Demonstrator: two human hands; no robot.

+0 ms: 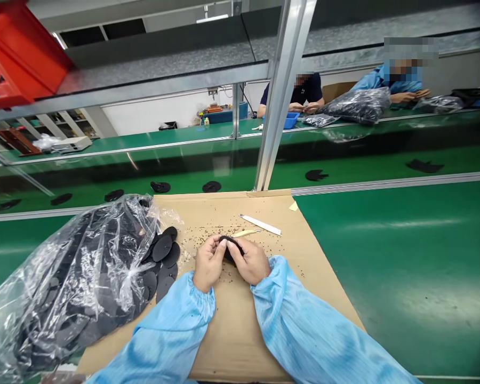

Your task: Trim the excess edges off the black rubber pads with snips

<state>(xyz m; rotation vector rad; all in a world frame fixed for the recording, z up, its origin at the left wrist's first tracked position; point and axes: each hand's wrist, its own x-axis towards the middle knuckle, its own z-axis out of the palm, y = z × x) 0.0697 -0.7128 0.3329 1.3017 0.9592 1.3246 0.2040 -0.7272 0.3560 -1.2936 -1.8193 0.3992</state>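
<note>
My left hand and my right hand meet over the cardboard sheet, both closed on one black disc. The thumbs press its near face, and the fingers partly hide it. Just beyond the hands lies a thin yellowish tool, with a white-handled cutter behind it. Tiny dark crumbs are scattered on the cardboard around them. To the left, a clear plastic bag full of black discs lies on its side, with several loose discs spilling from its mouth.
A green conveyor belt with several black pieces runs behind the cardboard. A metal post rises at its back edge. A red bin sits on the shelf at upper left. Two people work across the belt near a blue tray.
</note>
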